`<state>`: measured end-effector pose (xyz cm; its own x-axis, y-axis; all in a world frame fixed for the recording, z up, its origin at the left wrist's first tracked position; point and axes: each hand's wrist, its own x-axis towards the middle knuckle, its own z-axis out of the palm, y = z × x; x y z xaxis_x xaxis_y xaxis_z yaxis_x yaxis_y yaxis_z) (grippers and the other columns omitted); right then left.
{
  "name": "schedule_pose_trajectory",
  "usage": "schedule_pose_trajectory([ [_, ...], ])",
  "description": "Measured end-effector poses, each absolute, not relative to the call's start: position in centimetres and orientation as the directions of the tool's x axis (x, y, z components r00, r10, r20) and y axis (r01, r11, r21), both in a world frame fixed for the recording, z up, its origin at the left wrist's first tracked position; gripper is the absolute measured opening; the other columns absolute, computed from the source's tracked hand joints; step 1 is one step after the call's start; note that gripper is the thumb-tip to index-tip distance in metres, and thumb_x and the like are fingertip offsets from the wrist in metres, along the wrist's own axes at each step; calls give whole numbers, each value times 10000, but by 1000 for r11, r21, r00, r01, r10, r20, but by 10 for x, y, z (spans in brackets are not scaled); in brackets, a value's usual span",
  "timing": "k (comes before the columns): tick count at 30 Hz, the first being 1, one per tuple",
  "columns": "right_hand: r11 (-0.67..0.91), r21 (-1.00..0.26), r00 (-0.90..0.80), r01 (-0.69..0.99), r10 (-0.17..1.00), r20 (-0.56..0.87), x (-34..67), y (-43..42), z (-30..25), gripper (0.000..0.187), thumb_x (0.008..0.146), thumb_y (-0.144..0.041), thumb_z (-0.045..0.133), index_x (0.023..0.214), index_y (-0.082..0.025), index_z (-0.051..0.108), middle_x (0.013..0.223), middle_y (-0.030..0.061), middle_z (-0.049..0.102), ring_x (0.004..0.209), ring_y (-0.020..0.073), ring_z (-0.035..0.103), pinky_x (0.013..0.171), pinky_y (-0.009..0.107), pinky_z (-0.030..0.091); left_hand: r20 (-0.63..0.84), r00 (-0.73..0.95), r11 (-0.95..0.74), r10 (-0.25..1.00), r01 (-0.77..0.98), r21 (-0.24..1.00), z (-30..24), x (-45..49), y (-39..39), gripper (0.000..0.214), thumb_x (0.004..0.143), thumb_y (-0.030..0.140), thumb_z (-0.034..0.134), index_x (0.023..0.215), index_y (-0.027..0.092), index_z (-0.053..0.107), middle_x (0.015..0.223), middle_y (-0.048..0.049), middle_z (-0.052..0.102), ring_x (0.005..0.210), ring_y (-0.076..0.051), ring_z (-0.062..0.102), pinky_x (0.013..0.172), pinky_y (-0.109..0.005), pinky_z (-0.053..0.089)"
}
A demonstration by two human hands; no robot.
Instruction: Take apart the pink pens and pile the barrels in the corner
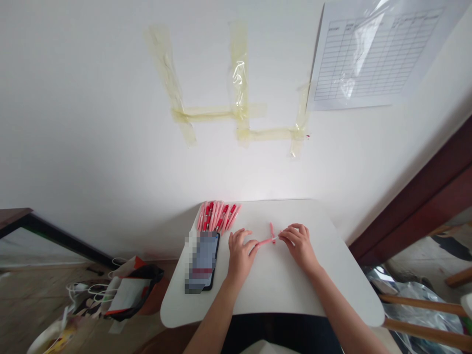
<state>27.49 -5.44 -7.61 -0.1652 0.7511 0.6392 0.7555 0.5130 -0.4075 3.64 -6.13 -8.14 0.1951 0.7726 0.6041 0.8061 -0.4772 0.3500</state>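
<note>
My left hand (241,256) and my right hand (298,246) rest on a white rounded table (276,290), fingertips towards each other. A slim pink pen (265,241) lies between them, its left end at my left fingertips and its right end at my right fingers. A short pink piece (272,232) crosses it near my right fingertips, and I cannot tell if it is joined to the pen. Several pink-and-red pens (218,216) lie side by side at the table's far edge. A black-edged smartphone (202,260), its screen pixelated, lies left of my left hand.
A white wall (110,123) rises behind the table, with yellowed tape strips (236,113) and a plastic-covered ruled sheet (376,54). A dark bag (129,290) and white cables (92,290) lie on the floor at left. Wooden chair rails (424,314) stand at right.
</note>
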Motion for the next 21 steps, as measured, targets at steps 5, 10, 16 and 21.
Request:
schedule_pose_trajectory([
  [5, 532, -404, -202, 744, 755, 623, 273, -56, -73, 180, 998, -278, 533, 993, -293, 713, 962, 32, 739, 1044, 257, 564, 950, 467, 409, 619, 195, -501, 761, 782, 371, -81, 36, -61, 94, 890, 239, 657, 908, 264, 746, 1068, -60, 679, 1187, -255, 570, 1143, -599, 374],
  [10, 526, -401, -198, 750, 757, 623, 273, -56, -74, 187, 998, -293, 530, 1026, -299, 715, 952, 39, 738, 996, 249, 578, 932, 459, 423, 585, 183, -476, 790, 785, 397, -81, 36, -61, 112, 904, 231, 632, 925, 268, 736, 914, -26, 706, 1057, -230, 622, 1127, -586, 372],
  [16, 500, -404, -160, 766, 757, 634, 275, -54, -77, 245, 999, -314, 522, 1193, -304, 672, 1030, 61, 717, 989, 251, 580, 892, 444, 452, 578, 131, -434, 805, 794, 425, -80, 36, -62, 107, 893, 222, 632, 930, 263, 724, 918, -21, 719, 1004, -221, 628, 1119, -557, 360],
  [21, 452, -450, -94, 770, 778, 622, 280, -50, -83, 255, 1013, -316, 492, 1202, -298, 662, 1046, 75, 691, 1004, 257, 571, 899, 451, 445, 623, 15, -354, 782, 834, 424, -81, 34, -60, 88, 869, 225, 657, 916, 254, 726, 906, -40, 713, 966, -240, 627, 1051, -523, 406],
])
